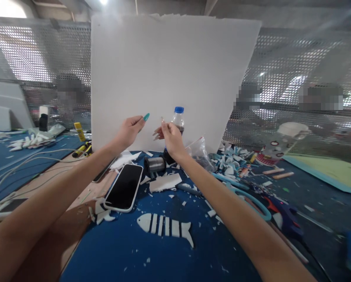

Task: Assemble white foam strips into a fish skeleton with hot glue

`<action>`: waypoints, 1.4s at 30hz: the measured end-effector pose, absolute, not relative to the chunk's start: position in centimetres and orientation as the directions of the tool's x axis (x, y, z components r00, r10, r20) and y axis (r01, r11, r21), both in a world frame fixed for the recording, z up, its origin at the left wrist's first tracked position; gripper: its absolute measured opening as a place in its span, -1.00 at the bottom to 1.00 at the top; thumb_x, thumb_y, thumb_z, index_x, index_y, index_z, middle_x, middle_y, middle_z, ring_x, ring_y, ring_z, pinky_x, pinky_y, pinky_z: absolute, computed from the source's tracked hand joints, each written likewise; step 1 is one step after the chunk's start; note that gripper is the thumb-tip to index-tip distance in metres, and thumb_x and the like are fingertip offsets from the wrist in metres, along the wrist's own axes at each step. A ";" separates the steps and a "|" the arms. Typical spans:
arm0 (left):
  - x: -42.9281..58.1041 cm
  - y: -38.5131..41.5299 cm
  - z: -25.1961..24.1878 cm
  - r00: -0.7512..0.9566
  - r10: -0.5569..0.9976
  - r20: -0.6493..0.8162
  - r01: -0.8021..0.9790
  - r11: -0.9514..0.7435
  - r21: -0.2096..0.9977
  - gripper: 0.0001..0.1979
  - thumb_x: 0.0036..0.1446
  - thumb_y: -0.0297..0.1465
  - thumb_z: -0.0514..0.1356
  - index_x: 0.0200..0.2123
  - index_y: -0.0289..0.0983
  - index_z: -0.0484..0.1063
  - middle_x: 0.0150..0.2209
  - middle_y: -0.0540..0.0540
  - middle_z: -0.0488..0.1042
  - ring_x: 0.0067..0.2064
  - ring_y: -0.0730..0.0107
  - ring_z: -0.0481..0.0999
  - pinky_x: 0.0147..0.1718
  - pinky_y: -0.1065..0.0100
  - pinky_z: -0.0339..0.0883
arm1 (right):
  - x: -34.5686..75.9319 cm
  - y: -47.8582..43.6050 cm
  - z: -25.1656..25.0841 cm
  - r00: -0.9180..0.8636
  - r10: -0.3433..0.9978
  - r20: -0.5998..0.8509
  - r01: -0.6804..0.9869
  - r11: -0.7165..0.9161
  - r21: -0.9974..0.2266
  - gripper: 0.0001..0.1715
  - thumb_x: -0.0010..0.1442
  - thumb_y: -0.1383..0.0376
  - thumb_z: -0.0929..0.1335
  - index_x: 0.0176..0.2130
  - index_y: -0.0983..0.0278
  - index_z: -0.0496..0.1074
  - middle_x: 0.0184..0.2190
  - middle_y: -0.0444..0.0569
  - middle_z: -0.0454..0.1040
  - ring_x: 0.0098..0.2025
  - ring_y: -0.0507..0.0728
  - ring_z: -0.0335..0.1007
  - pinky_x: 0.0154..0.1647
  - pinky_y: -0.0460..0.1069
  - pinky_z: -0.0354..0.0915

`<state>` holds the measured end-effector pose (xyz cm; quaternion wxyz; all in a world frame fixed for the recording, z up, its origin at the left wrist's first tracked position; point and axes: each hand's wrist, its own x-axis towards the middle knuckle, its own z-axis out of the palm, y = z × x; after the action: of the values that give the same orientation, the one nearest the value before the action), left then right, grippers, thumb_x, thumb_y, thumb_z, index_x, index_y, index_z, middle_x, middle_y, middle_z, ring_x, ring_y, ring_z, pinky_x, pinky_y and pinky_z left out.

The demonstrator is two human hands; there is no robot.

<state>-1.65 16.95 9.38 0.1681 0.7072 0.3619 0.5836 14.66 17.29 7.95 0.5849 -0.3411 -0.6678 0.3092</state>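
Observation:
My left hand [131,131] is raised in front of a white board, its fingers pressed together. A teal pointed tip [146,116] shows at its fingers; whether it is a nail or a held thing I cannot tell. Close by on the right, my right hand [174,140] has thumb and forefinger together and the other fingers loosely bent; anything between them is too small to see. Behind it stands a bottle [179,113] with a blue cap and dark liquid. Below the hands lies a spool of thin wire [154,164]. A white fish cut into pieces [165,226] lies flat on the blue table.
A white-framed phone [125,188] lies left of the spool. The white board [175,70] stands upright behind. Foam scraps [232,158], blue-handled scissors [252,197], a glue gun [285,215] and a lidded cup [281,143] are on the right. Cables [31,160] cross the left side.

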 end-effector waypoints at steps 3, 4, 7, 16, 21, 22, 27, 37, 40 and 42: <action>-1.8 16.8 10.0 0.007 0.707 0.708 0.231 -0.690 0.686 -0.54 0.21 -0.19 0.14 -0.65 -0.28 0.15 -0.66 0.14 0.06 -0.62 0.60 0.04 -0.61 0.46 0.01 | 14.8 16.9 8.0 -0.104 0.769 0.631 0.147 0.639 -0.755 -0.48 0.15 -0.18 0.28 -0.41 0.22 0.27 -0.39 -0.06 0.44 -0.34 0.07 0.39 -0.19 0.02 0.30; -1.8 16.8 10.2 -0.008 0.707 0.708 0.208 -0.691 0.692 -0.52 0.20 -0.19 0.15 -0.68 -0.27 0.12 -0.67 0.12 0.04 -0.62 0.59 0.02 -0.61 0.44 -0.02 | 14.9 16.8 8.1 -0.116 0.757 0.643 0.161 0.653 -0.740 -0.48 0.13 -0.18 0.29 -0.39 0.21 0.28 -0.38 -0.05 0.43 -0.32 0.08 0.37 -0.18 0.03 0.29; -1.9 16.7 10.6 -0.040 0.713 0.700 0.152 -0.688 0.710 -0.49 0.19 -0.21 0.17 -0.72 -0.26 0.10 -0.68 0.08 0.02 -0.61 0.55 -0.01 -0.60 0.37 -0.05 | 15.2 16.9 8.1 -0.148 0.733 0.664 0.179 0.680 -0.711 -0.48 0.08 -0.18 0.33 -0.34 0.20 0.30 -0.31 -0.04 0.39 -0.28 0.10 0.33 -0.14 0.05 0.27; -2.2 16.6 11.3 -0.047 0.769 0.638 0.026 -0.637 0.770 -0.51 0.16 -0.21 0.17 -0.72 -0.24 0.11 -0.67 0.05 0.07 -0.62 0.54 0.02 -0.62 0.37 -0.03 | 15.4 17.1 8.2 -0.329 0.714 0.618 0.049 0.666 -0.744 -0.49 0.24 -0.13 0.20 -0.24 0.22 0.39 -0.18 0.02 0.48 -0.12 0.12 0.42 -0.01 0.06 0.30; -2.1 16.4 11.3 -0.037 0.786 0.617 0.004 -0.617 0.787 -0.53 0.15 -0.19 0.18 -0.70 -0.24 0.14 -0.66 0.05 0.08 -0.62 0.54 0.02 -0.63 0.38 -0.01 | 14.9 16.2 8.3 -0.492 0.685 0.538 -0.029 0.604 -0.796 -0.68 0.04 0.13 0.47 -0.23 0.25 0.46 -0.18 0.01 0.56 -0.12 0.14 0.50 -0.03 0.06 0.38; -2.1 16.4 11.3 -0.035 0.788 0.614 0.005 -0.614 0.789 -0.53 0.15 -0.19 0.17 -0.70 -0.24 0.14 -0.66 0.05 0.08 -0.62 0.54 0.02 -0.63 0.39 -0.01 | 14.8 16.1 8.3 -0.497 0.685 0.532 -0.040 0.595 -0.803 -0.71 0.02 0.18 0.48 -0.25 0.26 0.47 -0.20 0.00 0.57 -0.14 0.14 0.51 -0.04 0.06 0.39; -2.0 16.2 11.4 -0.036 0.778 0.628 0.041 -0.626 0.778 -0.53 0.17 -0.23 0.17 -0.71 -0.26 0.14 -0.67 0.06 0.07 -0.61 0.55 0.02 -0.62 0.39 -0.04 | 14.6 15.6 8.4 -0.474 0.703 0.530 -0.082 0.564 -0.821 -0.86 0.05 0.27 0.45 -0.36 0.30 0.51 -0.41 -0.04 0.58 -0.38 0.08 0.53 -0.18 0.05 0.44; -2.1 15.9 11.5 -0.062 0.782 0.620 0.058 -0.617 0.785 -0.55 0.18 -0.42 0.16 -0.74 -0.30 0.17 -0.69 0.09 0.07 -0.61 0.59 0.03 -0.59 0.42 -0.06 | 14.5 15.1 8.9 -0.466 0.728 0.504 -0.114 0.515 -0.850 -0.86 0.05 0.27 0.45 -0.43 0.32 0.54 -0.46 -0.03 0.61 -0.47 0.07 0.52 -0.31 0.02 0.49; -2.1 15.9 11.8 -0.091 0.812 0.577 -0.001 -0.580 0.815 -0.55 0.20 -0.46 0.12 -0.74 -0.30 0.17 -0.70 0.08 0.09 -0.63 0.60 0.04 -0.61 0.44 -0.05 | 14.5 15.1 8.8 -0.480 0.729 0.488 -0.119 0.497 -0.860 -0.87 0.05 0.28 0.45 -0.44 0.32 0.54 -0.47 -0.04 0.60 -0.49 0.06 0.52 -0.32 0.01 0.48; -2.1 15.8 12.0 -0.106 0.838 0.536 -0.054 -0.543 0.838 -0.56 0.20 -0.47 0.11 -0.73 -0.30 0.17 -0.69 0.08 0.11 -0.63 0.61 0.06 -0.62 0.47 -0.03 | 14.5 15.1 8.8 -0.495 0.724 0.480 -0.130 0.484 -0.865 -0.88 0.06 0.29 0.45 -0.44 0.32 0.55 -0.47 -0.04 0.60 -0.51 0.04 0.51 -0.34 0.01 0.48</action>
<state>-2.10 15.76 11.99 0.3369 0.5774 0.3394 0.6617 14.52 15.09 8.80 0.4590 -0.2039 -0.7290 0.4651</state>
